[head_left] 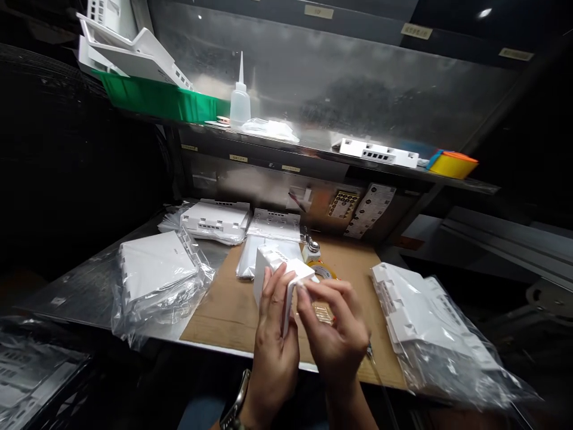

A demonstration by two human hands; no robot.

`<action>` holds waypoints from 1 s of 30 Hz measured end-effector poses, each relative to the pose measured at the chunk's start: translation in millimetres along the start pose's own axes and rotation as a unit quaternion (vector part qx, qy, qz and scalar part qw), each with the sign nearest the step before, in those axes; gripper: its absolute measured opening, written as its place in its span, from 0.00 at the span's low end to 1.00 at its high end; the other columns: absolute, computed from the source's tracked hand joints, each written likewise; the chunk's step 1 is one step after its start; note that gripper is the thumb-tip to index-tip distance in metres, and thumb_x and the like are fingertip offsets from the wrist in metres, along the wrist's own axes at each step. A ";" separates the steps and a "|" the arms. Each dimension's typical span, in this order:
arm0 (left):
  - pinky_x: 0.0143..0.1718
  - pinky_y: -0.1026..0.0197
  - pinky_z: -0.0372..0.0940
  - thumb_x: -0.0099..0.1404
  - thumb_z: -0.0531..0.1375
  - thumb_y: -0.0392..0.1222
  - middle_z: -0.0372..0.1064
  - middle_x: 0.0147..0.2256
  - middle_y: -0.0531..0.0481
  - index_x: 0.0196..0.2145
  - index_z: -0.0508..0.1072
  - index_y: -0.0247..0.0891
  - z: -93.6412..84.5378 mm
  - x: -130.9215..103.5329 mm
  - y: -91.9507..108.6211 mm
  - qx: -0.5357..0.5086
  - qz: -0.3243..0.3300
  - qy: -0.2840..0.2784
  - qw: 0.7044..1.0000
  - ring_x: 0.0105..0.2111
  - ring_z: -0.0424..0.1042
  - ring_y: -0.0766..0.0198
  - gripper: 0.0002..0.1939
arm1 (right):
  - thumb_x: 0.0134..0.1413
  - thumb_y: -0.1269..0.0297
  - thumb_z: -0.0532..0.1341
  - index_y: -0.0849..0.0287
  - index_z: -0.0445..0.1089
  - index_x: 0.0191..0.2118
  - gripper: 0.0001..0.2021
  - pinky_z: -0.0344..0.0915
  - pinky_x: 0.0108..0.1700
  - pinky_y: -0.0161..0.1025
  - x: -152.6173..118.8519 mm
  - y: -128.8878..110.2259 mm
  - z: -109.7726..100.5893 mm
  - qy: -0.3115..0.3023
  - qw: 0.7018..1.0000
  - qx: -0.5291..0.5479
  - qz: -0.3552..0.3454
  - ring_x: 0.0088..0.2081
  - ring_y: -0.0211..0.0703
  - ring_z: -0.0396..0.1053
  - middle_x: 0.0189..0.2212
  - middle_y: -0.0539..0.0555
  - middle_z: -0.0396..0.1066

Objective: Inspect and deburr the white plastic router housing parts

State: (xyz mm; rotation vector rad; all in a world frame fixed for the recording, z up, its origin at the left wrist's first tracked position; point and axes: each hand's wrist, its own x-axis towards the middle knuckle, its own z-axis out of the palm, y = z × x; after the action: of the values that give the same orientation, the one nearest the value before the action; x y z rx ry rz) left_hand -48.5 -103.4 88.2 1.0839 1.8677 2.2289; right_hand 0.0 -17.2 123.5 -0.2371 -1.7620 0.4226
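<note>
A white plastic part point(299, 269) is held up over the brown cardboard point(219, 316), in the middle of the view. My left hand point(275, 325) is wrapped round its near side, fingers on its face. At the part's right edge, my right hand point(333, 322) pinches with thumb and index finger; whatever lies between those fingertips is too small to make out. Behind the part are a roll of yellow tape point(323, 269) and a small white container with a metal top point(312, 249).
Bagged white parts lie left point(156, 263) and right point(421, 310), with more stacked point(215, 220) behind. A metal shelf point(313, 150) crosses above, carrying a green bin point(156, 98), a squeeze bottle point(240, 104), a white panel point(378, 153) and a yellow roll point(453, 165).
</note>
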 end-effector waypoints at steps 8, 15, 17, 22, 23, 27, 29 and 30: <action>0.74 0.50 0.43 0.75 0.55 0.36 0.55 0.71 0.59 0.68 0.62 0.62 0.2 -1.1 -1.0 -0.015 -0.015 -0.002 1.000 0.74 0.44 0.55 0.29 | 0.60 0.74 0.68 0.56 0.77 0.43 0.08 0.73 0.42 0.41 -2.5 -5.1 6.3 -0.017 1.000 0.012 -0.001 0.38 0.41 0.73 0.36 0.52 0.74; 0.75 0.56 0.38 0.74 0.57 0.36 0.54 0.72 0.59 0.68 0.63 0.59 -8.9 6.7 4.0 -0.065 -0.082 -0.007 0.995 0.73 0.47 0.56 0.29 | 0.62 0.63 0.68 0.59 0.80 0.39 0.05 0.69 0.40 0.41 13.1 69.0 -11.2 0.144 0.979 -0.113 0.088 0.35 0.43 0.71 0.33 0.53 0.74; 0.74 0.57 0.39 0.73 0.59 0.37 0.54 0.72 0.59 0.68 0.64 0.57 -12.3 10.3 5.7 -0.089 -0.099 -0.005 0.991 0.73 0.47 0.57 0.30 | 0.64 0.56 0.65 0.61 0.80 0.40 0.13 0.68 0.42 0.42 6.9 106.0 -11.7 0.111 0.972 -0.159 0.137 0.35 0.43 0.69 0.33 0.55 0.74; 0.74 0.56 0.40 0.70 0.61 0.36 0.55 0.72 0.57 0.67 0.64 0.56 -14.4 17.4 4.8 -0.179 -0.155 0.012 0.971 0.73 0.48 0.56 0.31 | 0.60 0.41 0.61 0.60 0.82 0.33 0.25 0.65 0.42 0.45 -34.2 186.8 14.3 -0.094 0.950 -0.212 0.210 0.37 0.49 0.68 0.33 0.58 0.75; 0.74 0.54 0.41 0.69 0.62 0.36 0.56 0.71 0.56 0.67 0.64 0.55 -14.3 18.2 4.6 -0.201 -0.170 0.016 0.965 0.73 0.50 0.55 0.32 | 0.58 0.39 0.61 0.59 0.82 0.33 0.26 0.64 0.43 0.46 -41.8 196.5 18.4 -0.115 0.943 -0.222 0.219 0.38 0.51 0.68 0.34 0.59 0.75; 0.72 0.51 0.50 0.66 0.66 0.36 0.62 0.69 0.54 0.68 0.64 0.55 -21.5 20.2 5.1 -0.286 -0.231 0.028 0.930 0.70 0.57 0.50 0.36 | 0.58 0.36 0.55 0.62 0.82 0.44 0.33 0.66 0.47 0.54 -61.1 214.1 2.5 -0.163 0.915 -0.262 0.258 0.45 0.59 0.69 0.43 0.68 0.75; 0.68 0.49 0.57 0.63 0.67 0.34 0.65 0.66 0.52 0.68 0.63 0.56 -35.5 20.9 2.7 -0.332 -0.263 0.030 0.906 0.66 0.64 0.48 0.39 | 0.59 0.37 0.50 0.67 0.80 0.48 0.37 0.66 0.49 0.61 -70.7 220.2 -24.5 -0.169 0.902 -0.284 0.280 0.47 0.66 0.70 0.47 0.74 0.74; 0.66 0.48 0.61 0.62 0.68 0.33 0.68 0.65 0.52 0.68 0.63 0.57 -46.0 20.8 -0.5 -0.356 -0.280 0.031 0.891 0.63 0.67 0.47 0.41 | 0.58 0.37 0.50 0.69 0.80 0.47 0.38 0.66 0.49 0.65 -77.4 225.4 -39.8 -0.172 0.893 -0.296 0.294 0.47 0.71 0.70 0.47 0.77 0.74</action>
State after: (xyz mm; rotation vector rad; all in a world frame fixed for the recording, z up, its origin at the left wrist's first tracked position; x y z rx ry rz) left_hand -88.6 -133.0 96.3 0.2990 0.9947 2.2542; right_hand 41.6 165.0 -29.6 -1.2166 -2.1192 0.3526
